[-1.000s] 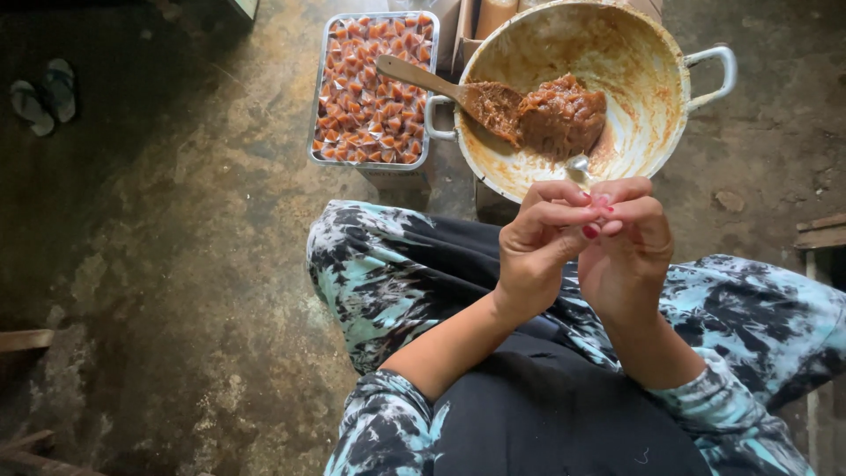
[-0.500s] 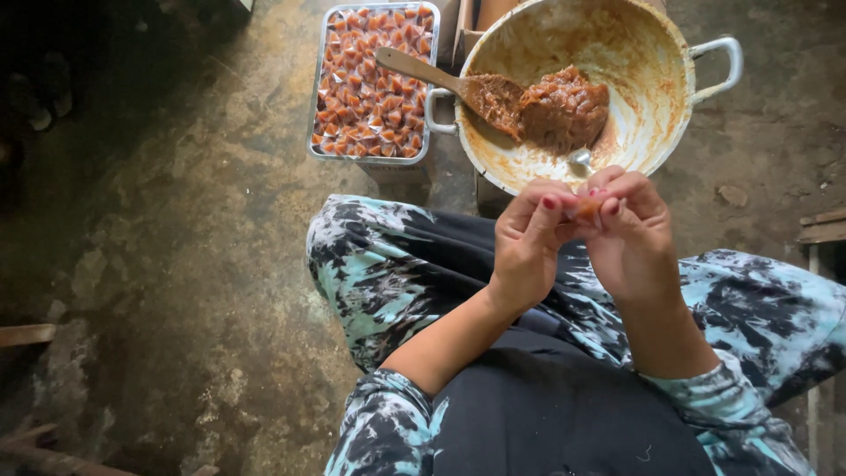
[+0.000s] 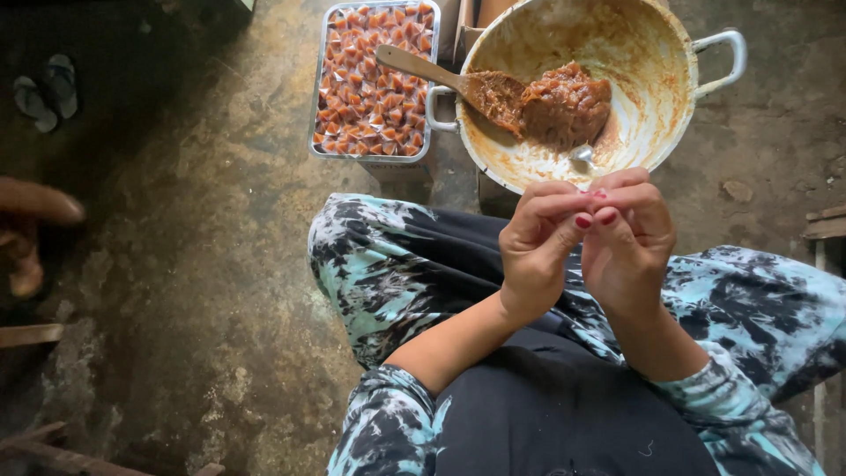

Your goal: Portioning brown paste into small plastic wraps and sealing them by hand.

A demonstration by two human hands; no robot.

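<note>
My left hand [image 3: 538, 251] and my right hand [image 3: 630, 251] meet fingertip to fingertip above my lap, both pinching one small piece that the fingers almost hide. Just beyond them a large cream-coloured pan [image 3: 656, 84] with two handles holds a lump of brown sticky paste [image 3: 564, 106]. A wooden spoon [image 3: 423, 69] rests in the paste, and a small metal spoon [image 3: 582, 156] lies at the pan's near edge. To the left of the pan, a metal tray [image 3: 366, 159] is packed with several small orange-brown wrapped pieces.
I sit on a rough concrete floor in patterned blue-and-black trousers [image 3: 388, 264]. A pair of sandals [image 3: 44, 88] lies at the far left. Another person's foot [image 3: 35, 207] shows at the left edge. Wooden boards [image 3: 828, 225] lie on the right.
My fingers have closed tighter around the small piece and the hands sit slightly lower in view. A foot has come into view at the left edge.
</note>
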